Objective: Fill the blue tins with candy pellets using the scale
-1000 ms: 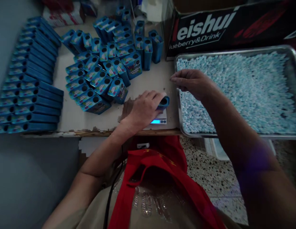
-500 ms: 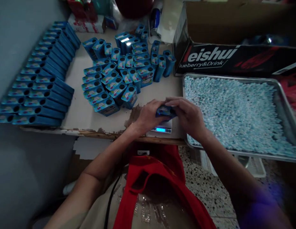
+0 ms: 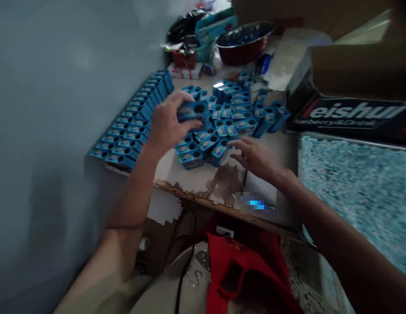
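Raised above the table, my left hand (image 3: 166, 122) grips a small blue candy box (image 3: 191, 111) with a dark round hole in its top. My right hand (image 3: 251, 155) is empty, its fingers apart, close to the nearest box (image 3: 220, 149) of the middle group. Whether those fingertips touch that box I cannot tell. Below my right hand lies a digital scale (image 3: 263, 187) with a lit blue display and a bare platform. Several like boxes stand clustered in the middle, and neat rows of boxes (image 3: 124, 135) run along the wall at left.
A metal tray (image 3: 300, 174) of pale blue and white candies lies at right. Behind it stands a black open carton (image 3: 349, 115). A dark red bowl (image 3: 245, 50) and bags sit at the back. The table's front edge (image 3: 196, 196) is worn.
My left hand has carried the box from the scale up and to the left. My right hand has let go of it and opened. The view has swung left.
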`<state>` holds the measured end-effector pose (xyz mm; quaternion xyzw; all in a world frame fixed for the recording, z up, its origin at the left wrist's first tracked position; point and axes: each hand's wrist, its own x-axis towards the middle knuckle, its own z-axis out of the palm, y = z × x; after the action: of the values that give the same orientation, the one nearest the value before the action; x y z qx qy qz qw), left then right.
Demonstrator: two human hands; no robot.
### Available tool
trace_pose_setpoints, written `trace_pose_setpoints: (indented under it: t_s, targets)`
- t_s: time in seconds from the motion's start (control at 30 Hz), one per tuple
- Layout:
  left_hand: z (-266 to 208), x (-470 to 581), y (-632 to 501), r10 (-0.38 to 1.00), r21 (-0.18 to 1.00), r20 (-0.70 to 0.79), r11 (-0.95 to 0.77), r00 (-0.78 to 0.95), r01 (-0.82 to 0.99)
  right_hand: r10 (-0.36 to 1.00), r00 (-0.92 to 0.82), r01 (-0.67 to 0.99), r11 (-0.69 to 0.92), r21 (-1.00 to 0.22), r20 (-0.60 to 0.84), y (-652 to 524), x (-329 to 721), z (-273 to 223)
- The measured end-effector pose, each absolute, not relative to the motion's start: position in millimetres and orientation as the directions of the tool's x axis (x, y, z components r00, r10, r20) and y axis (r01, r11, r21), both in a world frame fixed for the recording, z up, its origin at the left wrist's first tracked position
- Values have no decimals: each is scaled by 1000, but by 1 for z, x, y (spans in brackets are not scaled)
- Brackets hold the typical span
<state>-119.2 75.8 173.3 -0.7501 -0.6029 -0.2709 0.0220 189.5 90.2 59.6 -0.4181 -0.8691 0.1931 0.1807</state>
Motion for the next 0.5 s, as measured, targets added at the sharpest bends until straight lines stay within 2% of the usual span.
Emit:
trace_pose_setpoints:
  t_s: [0.1,0.17,0.23,0.3,0.43,0.5]
  targets:
    - [193,-206,137,921,281,376,-9,-101,960,791,-611,774,586,-239,-37,96,158,60]
    - [190,-249,170,932,315,270,151,-241,937,799,-597,796,577,-184,-72,96,153,61]
    - [175,-279,190,952,364,176,174,-251,915,809,-586,799,567,-200,-45,93,161,62]
    - [154,-297,195,977,414,105,127,-186,901,842,-539,814,522,-256,1,84,180,66]
    - [122,-324,188,999,461,-17,46,-43,886,938,-346,831,317,-458,21,45,233,80]
    - [113,-338,191,1000,463,-8,-15,21,886,966,-258,832,223,-508,3,20,257,86]
